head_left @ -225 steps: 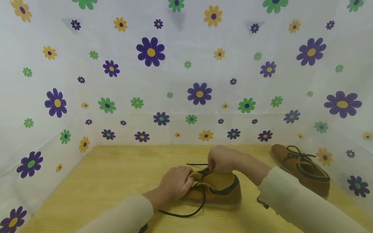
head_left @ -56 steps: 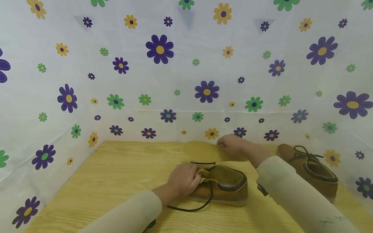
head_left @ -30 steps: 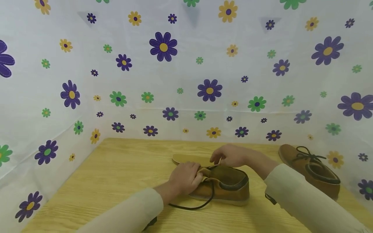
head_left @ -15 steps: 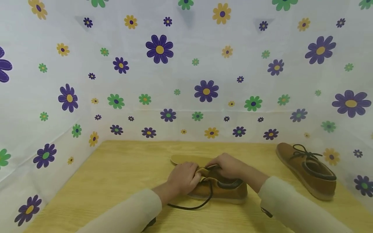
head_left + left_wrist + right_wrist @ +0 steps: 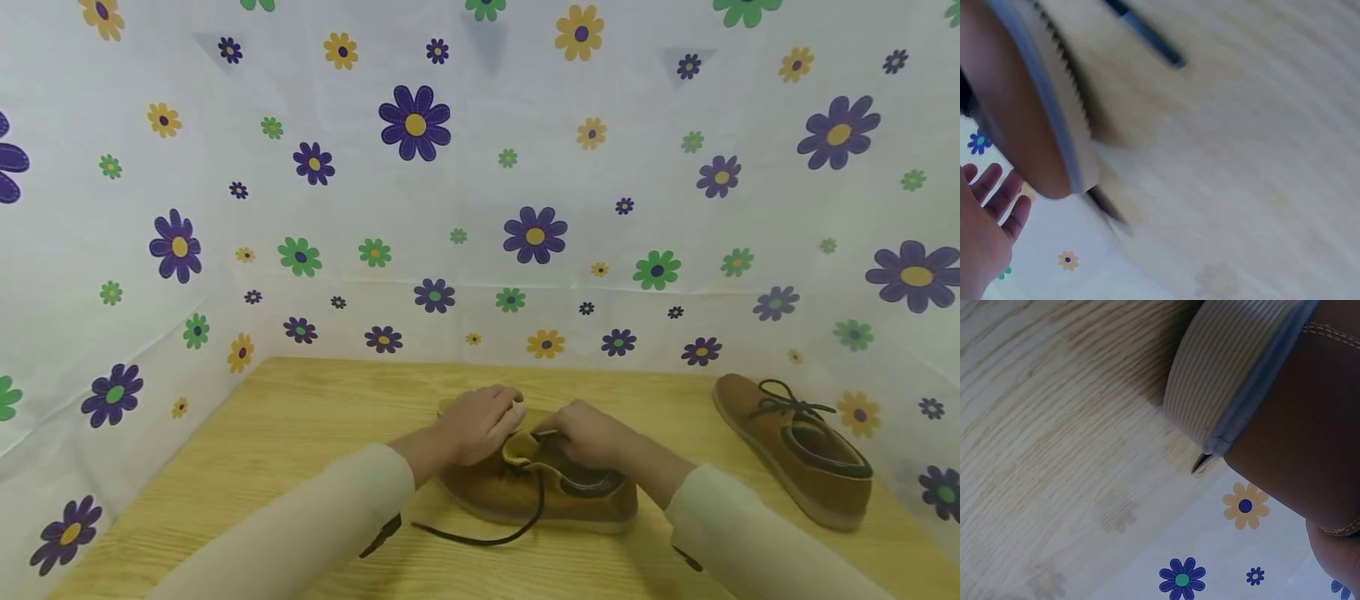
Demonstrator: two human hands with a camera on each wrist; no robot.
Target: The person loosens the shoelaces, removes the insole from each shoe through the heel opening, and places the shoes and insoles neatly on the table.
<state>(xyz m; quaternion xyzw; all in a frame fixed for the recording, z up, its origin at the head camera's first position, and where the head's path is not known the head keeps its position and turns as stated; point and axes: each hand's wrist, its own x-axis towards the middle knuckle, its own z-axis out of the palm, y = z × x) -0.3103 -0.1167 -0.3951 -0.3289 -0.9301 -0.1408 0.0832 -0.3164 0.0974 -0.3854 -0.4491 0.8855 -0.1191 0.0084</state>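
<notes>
A brown lace-up shoe (image 5: 592, 507) lies on its sole in the middle of the table, toe to the left, its opening spread. My right hand (image 5: 588, 433) grips the far edge of that opening, some fingers hidden by the shoe. Over the toe end is my left hand (image 5: 480, 423); the left wrist view shows its fingers (image 5: 1005, 194) spread and apart from the shoe (image 5: 1022, 106). Behind the shoe lies a tan insole (image 5: 537, 415), mostly covered by the left hand and shoe. A dark loose lace (image 5: 483, 542) trails in front.
A second brown shoe (image 5: 817, 479), its lace tied in a bow, stands at the right of the wooden table (image 5: 322, 408). White cloth with printed flowers (image 5: 420, 200) closes off the back and both sides.
The right hand has pulled the insole out, laid it behind the shoe, and taken hold of the shoe's opening. Just now the left hand has let go of the tongue and risen.
</notes>
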